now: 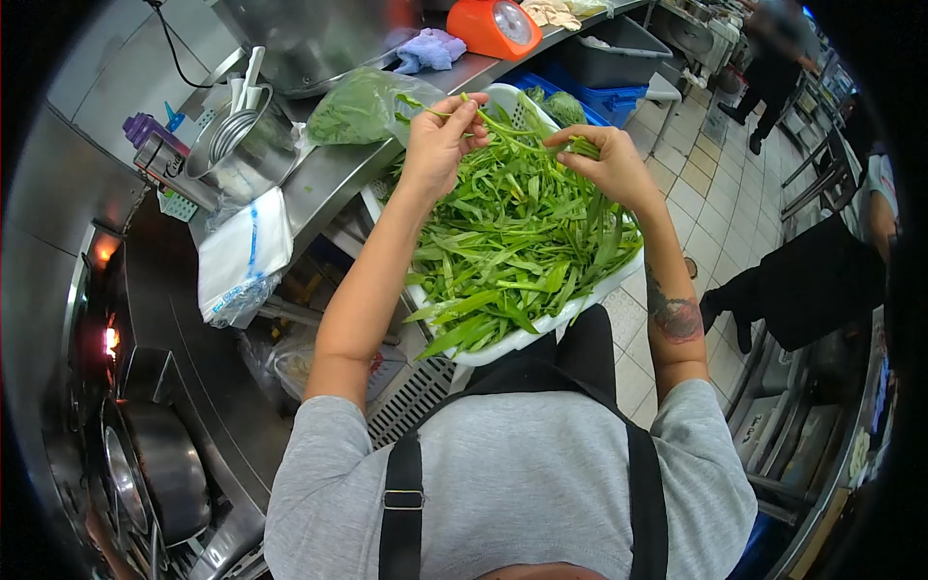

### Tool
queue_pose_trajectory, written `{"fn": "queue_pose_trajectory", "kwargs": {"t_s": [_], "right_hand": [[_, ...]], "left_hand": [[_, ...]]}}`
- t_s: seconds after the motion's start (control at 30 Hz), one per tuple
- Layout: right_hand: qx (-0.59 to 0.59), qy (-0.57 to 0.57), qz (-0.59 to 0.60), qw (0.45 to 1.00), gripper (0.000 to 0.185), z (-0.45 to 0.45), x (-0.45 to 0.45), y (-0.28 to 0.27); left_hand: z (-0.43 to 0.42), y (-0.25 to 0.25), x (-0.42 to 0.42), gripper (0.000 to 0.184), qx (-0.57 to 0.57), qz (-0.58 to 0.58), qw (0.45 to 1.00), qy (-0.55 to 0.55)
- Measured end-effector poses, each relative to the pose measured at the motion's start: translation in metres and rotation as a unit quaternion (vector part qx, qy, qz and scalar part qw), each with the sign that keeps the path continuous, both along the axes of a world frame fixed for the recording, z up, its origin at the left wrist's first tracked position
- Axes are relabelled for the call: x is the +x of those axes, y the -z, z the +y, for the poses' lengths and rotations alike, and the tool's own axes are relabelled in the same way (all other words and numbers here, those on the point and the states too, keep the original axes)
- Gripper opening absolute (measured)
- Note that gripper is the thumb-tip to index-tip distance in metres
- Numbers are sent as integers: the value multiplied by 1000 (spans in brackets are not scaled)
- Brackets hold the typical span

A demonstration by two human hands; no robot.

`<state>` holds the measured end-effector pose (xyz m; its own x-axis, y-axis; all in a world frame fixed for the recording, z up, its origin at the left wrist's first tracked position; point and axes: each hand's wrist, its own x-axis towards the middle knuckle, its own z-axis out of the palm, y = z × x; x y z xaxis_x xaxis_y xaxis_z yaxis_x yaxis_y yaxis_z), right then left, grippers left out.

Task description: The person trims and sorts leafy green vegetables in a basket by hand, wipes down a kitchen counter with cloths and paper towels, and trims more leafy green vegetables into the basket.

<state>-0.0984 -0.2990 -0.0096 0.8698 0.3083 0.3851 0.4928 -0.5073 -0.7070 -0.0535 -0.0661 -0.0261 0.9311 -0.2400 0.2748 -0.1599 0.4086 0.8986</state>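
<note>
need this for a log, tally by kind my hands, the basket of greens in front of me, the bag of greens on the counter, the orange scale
Hands: 2 (left hand, right hand)
Basket of greens: 1
Bag of greens: 1
Orange scale: 1
Total: 5

A long, thin green stem (512,133) is held up at both ends, slightly bent, above a large heap of leafy greens (522,232). A small bunch of cut stems (585,147) is gripped near its right end. The heap is made up of narrow, bright-green leaves and slender stalks, loosely tangled. A white plastic basket (614,288) is filled by it, with some leaves draped over the near rim.
</note>
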Motion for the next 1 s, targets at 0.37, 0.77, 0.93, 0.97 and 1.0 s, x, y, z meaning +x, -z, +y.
{"fn": "queue_pose_trajectory", "kwargs": {"t_s": [0.37,0.77,0.93,0.97,1.0], "right_hand": [[12,146,-253,956,11,50,-20,-9],[52,143,-357,922,11,51,2,-30],[283,130,-236,920,11,55,9,-32],[315,140,-223,912,13,47,17,-32],[343,129,-176,914,14,35,19,-33]], "left_hand": [[-12,-2,-10,15,60,-21,987,-147],[-39,-50,-29,16,15,-103,991,-79],[-50,-61,-38,15,-43,-103,992,-65],[-47,-60,-39,16,-21,-100,993,-64],[-40,-59,-39,16,2,-96,993,-62]]}}
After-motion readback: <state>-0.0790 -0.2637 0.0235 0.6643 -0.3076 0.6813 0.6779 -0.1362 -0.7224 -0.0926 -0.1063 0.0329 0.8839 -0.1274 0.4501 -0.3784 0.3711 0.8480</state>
